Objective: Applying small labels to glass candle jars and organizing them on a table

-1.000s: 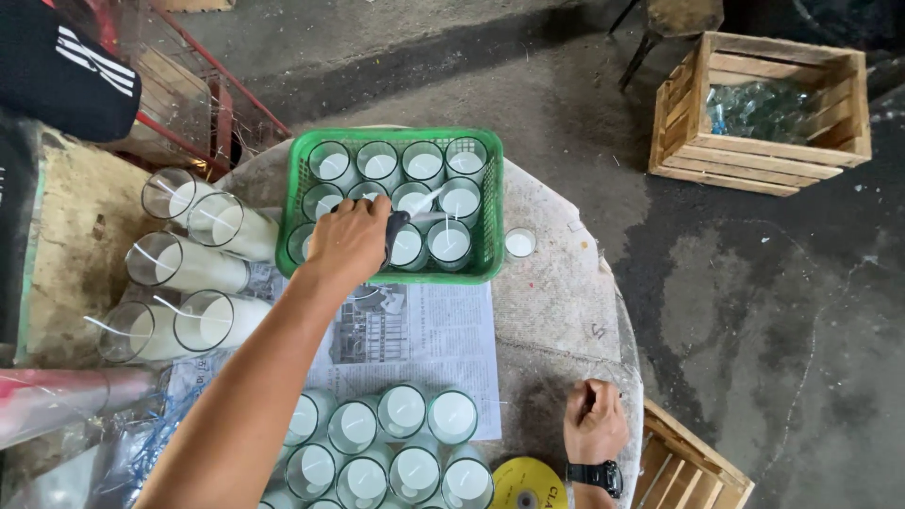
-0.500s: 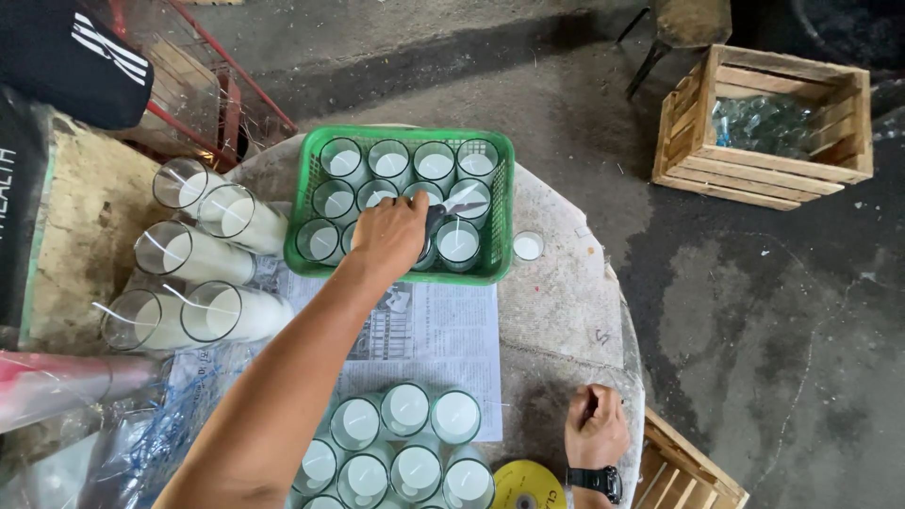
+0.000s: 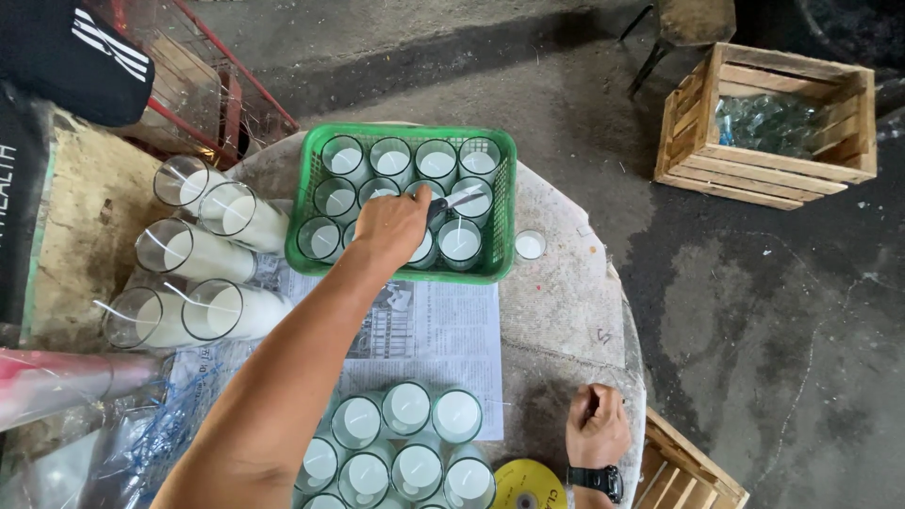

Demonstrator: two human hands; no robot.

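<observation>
Two hands, left hand grip grasping scissors over green basket, right hand clenched on table

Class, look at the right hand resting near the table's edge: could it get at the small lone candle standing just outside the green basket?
Probably yes: bare tabletop lies between the right hand and the lone candle; nothing blocks it.

A small candle-making workshop, rough and informal. The floor is stained bare concrete, and a round bench spread with newspaper carries many glass candles filled with white wax, more in a green plastic crate. A wooden crate of glass stands on the floor.
</observation>
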